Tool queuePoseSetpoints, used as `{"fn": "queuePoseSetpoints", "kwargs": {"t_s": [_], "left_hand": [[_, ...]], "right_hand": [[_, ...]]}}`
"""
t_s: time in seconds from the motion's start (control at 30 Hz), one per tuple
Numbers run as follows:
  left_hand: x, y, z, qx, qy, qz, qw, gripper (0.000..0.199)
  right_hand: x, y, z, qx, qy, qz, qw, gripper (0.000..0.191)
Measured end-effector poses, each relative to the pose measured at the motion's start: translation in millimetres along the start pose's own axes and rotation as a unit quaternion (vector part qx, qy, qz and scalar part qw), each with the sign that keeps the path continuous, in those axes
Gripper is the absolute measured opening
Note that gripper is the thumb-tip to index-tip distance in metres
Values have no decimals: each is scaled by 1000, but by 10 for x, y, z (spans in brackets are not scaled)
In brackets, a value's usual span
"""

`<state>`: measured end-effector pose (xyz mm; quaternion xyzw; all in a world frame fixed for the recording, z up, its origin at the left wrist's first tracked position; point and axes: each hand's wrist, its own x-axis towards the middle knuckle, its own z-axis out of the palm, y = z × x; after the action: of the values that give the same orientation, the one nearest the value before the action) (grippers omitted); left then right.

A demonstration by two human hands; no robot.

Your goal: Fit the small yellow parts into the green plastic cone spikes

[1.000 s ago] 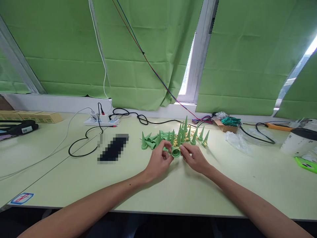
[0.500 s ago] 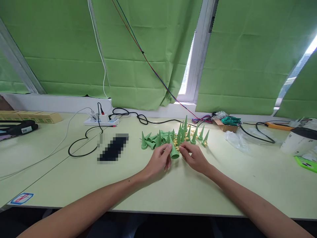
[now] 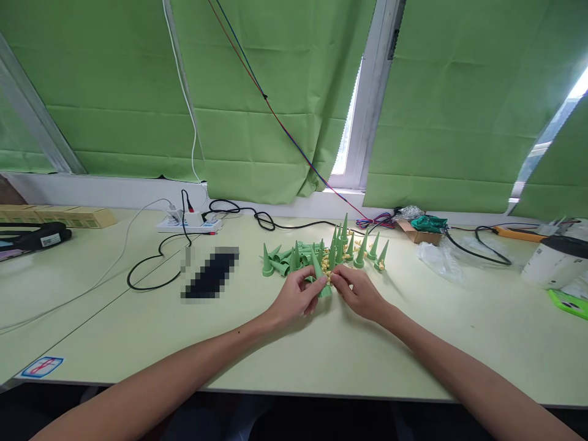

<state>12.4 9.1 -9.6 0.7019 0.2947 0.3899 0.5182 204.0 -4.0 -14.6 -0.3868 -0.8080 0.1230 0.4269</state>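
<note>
My left hand [image 3: 297,293] is closed round a green cone [image 3: 318,267], its tip pointing up and away and its wide end low beside my fingers. Close on the right, my right hand [image 3: 357,290] has thumb and forefinger pinched near the cone's base; whatever they hold is too small to make out. Small yellow pieces [image 3: 326,260] lie just beyond my fingertips. Behind my hands is a group of green cones, several standing upright, such as one standing cone [image 3: 361,253], and others lying on their sides [image 3: 279,267] at the left.
A blurred dark object [image 3: 211,274] lies left on the table [image 3: 257,361]. Behind it are a white power strip [image 3: 188,224] and black cables. At the right are a small box with a green bag [image 3: 429,223], clear plastic, a white container [image 3: 557,263] and a bright green object [image 3: 568,302].
The cone in my left hand has turned, so its open end no longer shows, and my left thumb has moved right across its base. My right hand has shifted slightly left.
</note>
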Motion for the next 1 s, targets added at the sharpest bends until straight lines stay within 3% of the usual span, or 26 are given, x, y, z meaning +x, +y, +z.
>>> {"fn": "queuePoseSetpoints", "kwargs": {"t_s": [0.37, 0.63, 1.0], "left_hand": [[-17, 21, -6, 32, -27, 5, 999, 34], [-24, -34, 24, 210, 35, 115, 970, 21], [-44, -29, 24, 238, 7, 160, 958, 21]], "right_hand": [[-14, 28, 42, 4, -19, 16, 1000, 34], [-20, 47, 51, -6, -24, 20, 999, 38], [-11, 47, 62, -16, -27, 25, 999, 38]]}}
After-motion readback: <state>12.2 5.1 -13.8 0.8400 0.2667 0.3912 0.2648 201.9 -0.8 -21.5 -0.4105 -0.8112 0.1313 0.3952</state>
